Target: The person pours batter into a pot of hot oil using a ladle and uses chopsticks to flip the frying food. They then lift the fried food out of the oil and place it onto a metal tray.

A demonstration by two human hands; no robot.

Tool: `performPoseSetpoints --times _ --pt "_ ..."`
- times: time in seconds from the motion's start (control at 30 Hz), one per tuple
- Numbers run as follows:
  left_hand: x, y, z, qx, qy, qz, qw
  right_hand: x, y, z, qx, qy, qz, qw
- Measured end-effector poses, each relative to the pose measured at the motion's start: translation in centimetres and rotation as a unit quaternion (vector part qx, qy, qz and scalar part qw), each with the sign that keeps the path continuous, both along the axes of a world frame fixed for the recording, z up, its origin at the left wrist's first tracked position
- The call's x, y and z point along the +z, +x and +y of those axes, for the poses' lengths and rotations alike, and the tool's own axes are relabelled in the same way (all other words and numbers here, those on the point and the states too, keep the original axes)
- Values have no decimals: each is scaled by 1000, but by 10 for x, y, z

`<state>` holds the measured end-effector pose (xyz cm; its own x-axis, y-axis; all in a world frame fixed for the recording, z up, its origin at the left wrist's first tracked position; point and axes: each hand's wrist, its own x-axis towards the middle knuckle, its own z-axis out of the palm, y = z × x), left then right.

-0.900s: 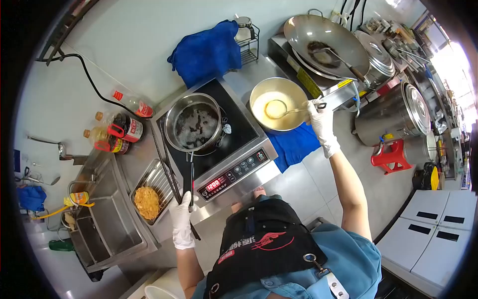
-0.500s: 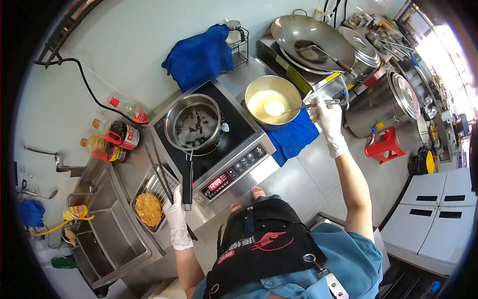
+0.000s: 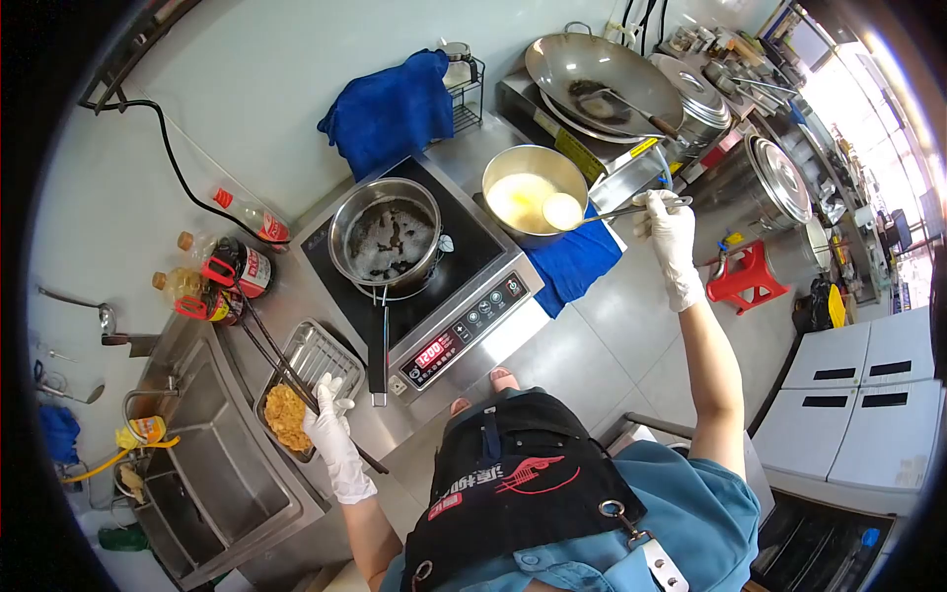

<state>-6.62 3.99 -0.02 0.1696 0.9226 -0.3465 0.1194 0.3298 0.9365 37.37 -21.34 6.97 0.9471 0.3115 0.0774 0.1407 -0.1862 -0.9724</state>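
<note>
My gloved left hand (image 3: 333, 434) is closed on a pair of long dark chopsticks (image 3: 274, 347), which slant over a metal tray with a wire rack (image 3: 324, 347). Golden fried food (image 3: 286, 416) lies in that tray, close to the hand. My gloved right hand (image 3: 673, 237) grips the handle end of a ladle (image 3: 563, 211). The ladle's bowl, filled with pale yellow liquid, is at the right side of a steel pot (image 3: 572, 170) holding more of the liquid. Between my hands, a saucepan (image 3: 338, 222) of bubbling dark-looking liquid stands on the induction cooker (image 3: 419, 326).
Bottles (image 3: 237, 266) stand left of the cooker, beside a steel sink (image 3: 242, 464). Blue cloths (image 3: 390, 104) hang behind it. A large wok (image 3: 607, 74) with a ladle sits at the back right. A red stool (image 3: 747, 279) stands on the floor.
My right hand has drawn the ladle rightward, from the pot's middle to its side. My left hand has shifted left and down, swinging the chopsticks left, away from the saucepan handle.
</note>
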Motion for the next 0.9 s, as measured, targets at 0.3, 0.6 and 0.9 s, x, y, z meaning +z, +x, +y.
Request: performPoseSetpoints --times 0.3,0.6,0.9 --pt "-2 -7 7 -2 -7 -15 1000 8 -13 -16 -11 3 -18 1000" --pt "-7 -19 11 5 -6 -21 1000 18 -18 -23 -20 -4 -17 1000" --pt "-16 -42 8 42 10 -31 999 51 -26 13 15 51 -17 998"
